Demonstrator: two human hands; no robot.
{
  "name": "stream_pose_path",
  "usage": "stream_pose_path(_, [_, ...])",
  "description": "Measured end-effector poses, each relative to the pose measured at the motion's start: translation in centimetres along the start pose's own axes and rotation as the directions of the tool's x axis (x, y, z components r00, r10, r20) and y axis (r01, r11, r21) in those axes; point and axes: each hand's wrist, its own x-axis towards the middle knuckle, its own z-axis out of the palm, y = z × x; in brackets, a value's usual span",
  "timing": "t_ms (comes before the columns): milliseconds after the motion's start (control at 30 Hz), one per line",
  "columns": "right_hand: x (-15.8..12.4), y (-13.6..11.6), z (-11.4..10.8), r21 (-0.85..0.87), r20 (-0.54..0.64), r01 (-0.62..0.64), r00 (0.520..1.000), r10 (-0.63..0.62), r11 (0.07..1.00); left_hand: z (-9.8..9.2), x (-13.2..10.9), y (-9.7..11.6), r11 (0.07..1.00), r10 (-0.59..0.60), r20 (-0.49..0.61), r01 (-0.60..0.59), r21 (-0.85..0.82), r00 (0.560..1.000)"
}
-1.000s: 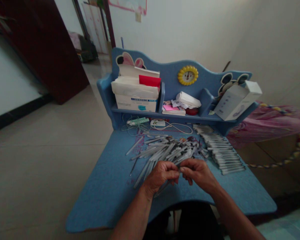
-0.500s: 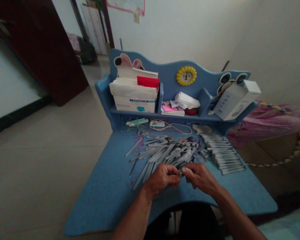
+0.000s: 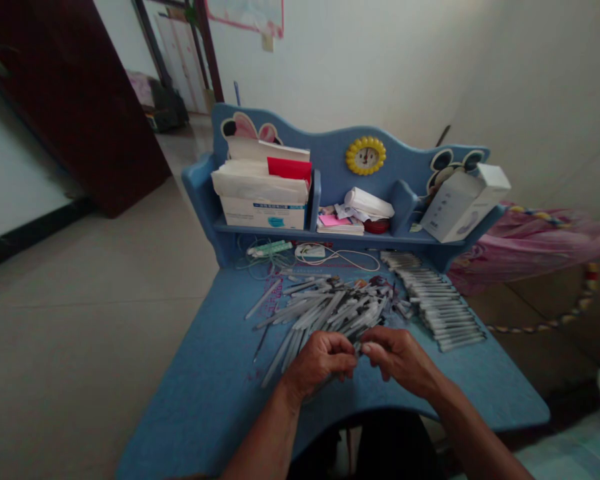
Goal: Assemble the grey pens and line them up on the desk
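Note:
My left hand (image 3: pixel 319 363) and my right hand (image 3: pixel 396 357) meet over the near middle of a blue desk (image 3: pixel 215 393). Both are curled with fingertips pinched together on a thin grey pen (image 3: pixel 359 347) between them. Only a small bit of the pen shows. Just behind my hands lies a loose heap of grey pens (image 3: pixel 330 308). To the right of the heap, a neat row of pens (image 3: pixel 437 303) is laid side by side.
The desk's back shelf holds a stack of papers and boxes (image 3: pixel 263 190), pink notes (image 3: pixel 337 221) and a tilted white box (image 3: pixel 463 200). White cables (image 3: pixel 330 255) lie under the shelf. Pink cloth (image 3: pixel 540 243) lies to the right; tiled floor (image 3: pixel 80 313) is to the left.
My hands have stayed pinched together and barely shifted on the desk. The view has drifted slightly, so the desk sits a little further left and lower.

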Motion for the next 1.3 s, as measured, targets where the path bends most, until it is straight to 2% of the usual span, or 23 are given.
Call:
stream_pose_path(67, [-0.05, -0.20, -0.10, 0.013, 0.013, -0.003, 1.000, 0.003, 1.000, 0.05, -0.01, 0.08, 1.000, -0.003, 0.000, 0.003, 0.009, 1.000])
stream_pose_path(233, [-0.06, -0.30, 0.15, -0.086, -0.038, -0.040, 0.999, 0.037, 0.996, 0.09, -0.03, 0.24, 1.000, -0.010, -0.009, 0.010, 0.017, 1.000])
stream_pose_path(367, [-0.32, -0.31, 0.22, -0.005, 0.006, -0.026, 1.000, 0.026, 1.000, 0.07, 0.01, 0.20, 0.999, -0.010, -0.009, 0.010, 0.032, 1.000])
stream_pose_path(533, [-0.52, -0.20, 0.18, -0.065, -0.021, -0.019, 1.000, 0.018, 0.998, 0.16, 0.04, 0.11, 1.000, -0.009, 0.004, 0.009, 0.008, 1.000])
stream_pose_path(700, [-0.59, -0.08, 0.11, 0.036, 0.011, -0.021, 1.000, 0.021, 0.999, 0.30, 0.01, 0.21, 0.999, -0.026, 0.000, 0.026, 0.032, 1.000])
stream_pose_path(833, [-0.67, 0.03, 0.01, 0.013, -0.010, -0.004, 1.000, 0.004, 1.000, 0.33, 0.11, 0.18, 1.000, -0.011, 0.023, 0.010, 0.010, 1.000])
stream_pose_path(967, [-0.69, -0.14, 0.00, 0.054, 0.017, -0.015, 1.000, 0.014, 0.998, 0.31, 0.14, 0.16, 1.000, -0.024, 0.026, 0.023, 0.020, 0.999])
stream_pose_path(1133, [-0.64, -0.32, 0.08, 0.000, 0.007, -0.028, 1.000, 0.028, 1.000, 0.46, 0.09, 0.18, 1.000, -0.006, 0.013, 0.006, -0.001, 1.000])
stream_pose_path(1300, [-0.78, -0.23, 0.00, 0.037, 0.010, -0.016, 1.000, 0.016, 0.999, 0.50, 0.17, 0.06, 0.999, -0.029, 0.012, 0.029, -0.015, 1.000])
